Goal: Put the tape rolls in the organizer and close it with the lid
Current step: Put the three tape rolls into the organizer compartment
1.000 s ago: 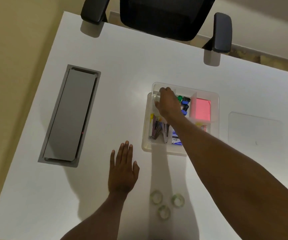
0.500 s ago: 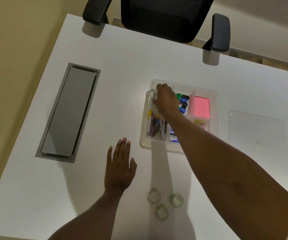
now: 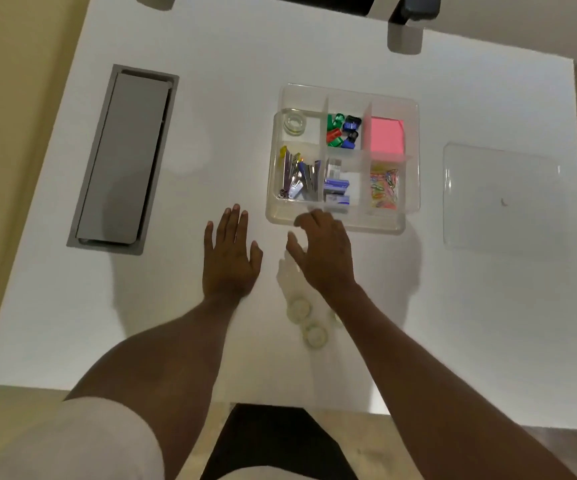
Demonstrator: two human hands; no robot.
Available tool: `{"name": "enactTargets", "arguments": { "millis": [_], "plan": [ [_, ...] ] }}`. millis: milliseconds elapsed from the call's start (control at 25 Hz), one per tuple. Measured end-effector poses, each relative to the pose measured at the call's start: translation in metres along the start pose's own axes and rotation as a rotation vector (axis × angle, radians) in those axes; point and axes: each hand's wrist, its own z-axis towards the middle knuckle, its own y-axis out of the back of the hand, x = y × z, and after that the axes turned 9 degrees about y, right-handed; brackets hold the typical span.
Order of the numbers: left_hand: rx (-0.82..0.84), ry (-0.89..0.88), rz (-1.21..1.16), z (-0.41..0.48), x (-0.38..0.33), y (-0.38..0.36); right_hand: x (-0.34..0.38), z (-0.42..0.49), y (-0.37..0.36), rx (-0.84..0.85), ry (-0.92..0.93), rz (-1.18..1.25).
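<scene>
**One roll in the organizer, the rest half hidden by my arm**

My left hand (image 3: 229, 254) lies flat on the table (image 3: 453, 323), fingers spread, holding nothing. My right hand (image 3: 325, 251) hovers just in front of the organizer (image 3: 342, 223), fingers loosely spread and empty; it is blurred, so I cannot tell whether the fingertips touch the front wall.

One tape roll (image 3: 294, 123) lies flat in the organizer's far-left compartment. The compartment beside it holds coloured clips (image 3: 344, 131), and the far-right one a pink pad (image 3: 386, 136). In the near row, left to right, I make out metal pieces that may be staplers (image 3: 299, 180), small boxes (image 3: 337, 188) and paper clips (image 3: 384, 185); the clear walls and soft focus make these hard to name with confidence.

On the table near me, just by my right forearm, lie more rolls: one (image 3: 299, 309) and another (image 3: 315, 336) are in plain sight, both pale and smeared. A third (image 3: 337, 318) only peeks out from under the arm. A faint glossy patch under my right palm could be another clear thing, but I cannot tell.

The lid (image 3: 501, 199) lies flat on the table to the right of the organizer, apart from it, its edges barely visible against the white. A grey cable hatch (image 3: 122, 157) sits at left. A chair (image 3: 415, 8) is cut off at the top edge.
</scene>
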Motion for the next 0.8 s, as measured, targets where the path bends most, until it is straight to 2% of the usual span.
{"name": "enactTargets", "arguments": {
  "millis": [160,320,640,800],
  "plan": [
    [0.002,0.002,-0.009,-0.002,-0.001,0.003,0.000,-0.079,-0.012,0.123,-0.015,-0.035],
    [-0.020,0.005,-0.030,-0.003,-0.001,0.002,0.001,-0.121,-0.019,0.255,-0.080,-0.064],
    [-0.003,0.019,-0.029,-0.003,-0.002,0.003,0.002,-0.126,-0.026,0.324,-0.066,-0.039],
    [-0.016,0.010,-0.032,-0.002,-0.001,0.003,-0.005,-0.097,-0.021,0.255,-0.053,0.008]
  ]
}}
